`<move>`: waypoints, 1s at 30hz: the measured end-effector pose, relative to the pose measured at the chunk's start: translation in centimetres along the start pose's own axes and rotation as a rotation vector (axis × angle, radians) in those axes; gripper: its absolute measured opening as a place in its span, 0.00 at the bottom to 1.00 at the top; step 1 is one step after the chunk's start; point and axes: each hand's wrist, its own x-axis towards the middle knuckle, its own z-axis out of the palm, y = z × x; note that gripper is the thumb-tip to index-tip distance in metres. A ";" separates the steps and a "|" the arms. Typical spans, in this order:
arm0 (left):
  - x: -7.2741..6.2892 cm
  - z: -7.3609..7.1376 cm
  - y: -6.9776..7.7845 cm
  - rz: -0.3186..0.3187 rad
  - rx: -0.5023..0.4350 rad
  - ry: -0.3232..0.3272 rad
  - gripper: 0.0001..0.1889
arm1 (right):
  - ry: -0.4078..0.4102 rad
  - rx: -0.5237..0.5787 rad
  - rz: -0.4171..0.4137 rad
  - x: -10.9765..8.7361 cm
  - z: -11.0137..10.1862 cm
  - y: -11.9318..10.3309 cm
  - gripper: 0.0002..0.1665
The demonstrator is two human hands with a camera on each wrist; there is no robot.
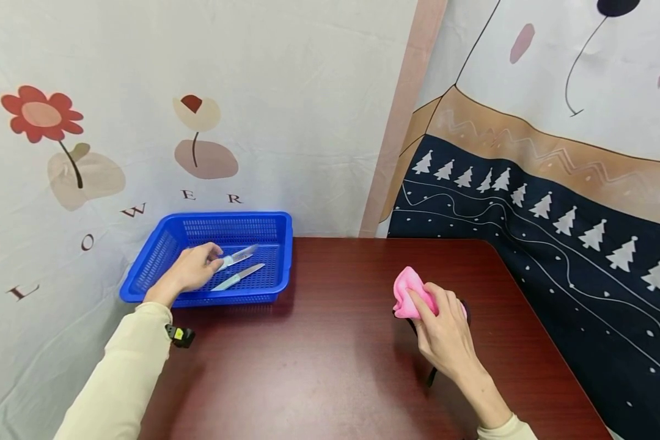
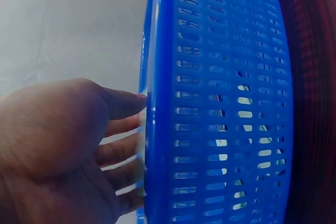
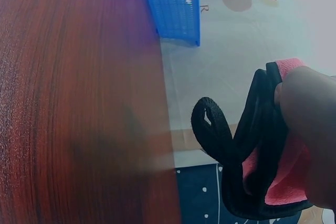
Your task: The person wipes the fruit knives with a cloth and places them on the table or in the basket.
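Note:
My left hand (image 1: 194,267) reaches over the near rim of a blue plastic basket (image 1: 261,297). Its thumb and fingers pinch the pale handle of a knife (image 1: 241,255), whose blade points away to the right and looks blurred. A second knife (image 1: 239,278) with a pale handle lies on the basket floor beside it. In the left wrist view the basket wall hides the fingertips. My right hand (image 1: 445,333) grips a folded pink fabric item (image 1: 412,293) above the table. Black trim (image 3: 262,129) and a black loop (image 3: 209,124) hang from it; its exact kind is unclear.
The basket stands at the back left of a dark red wooden table (image 1: 330,354), against a printed cloth backdrop (image 1: 308,122). A navy cloth with white trees (image 1: 539,244) borders the table's right edge.

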 end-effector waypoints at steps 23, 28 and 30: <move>-1.7 0.2 3.5 0.062 -0.006 0.212 0.44 | -0.094 0.094 -0.072 0.5 0.1 -1.9 0.25; -2.6 0.5 5.2 0.143 -0.056 0.312 0.39 | -0.175 0.135 -0.127 0.6 0.6 -3.8 0.26; -2.9 0.7 5.8 0.172 -0.068 0.337 0.38 | -0.198 0.148 -0.157 0.6 1.0 -4.6 0.23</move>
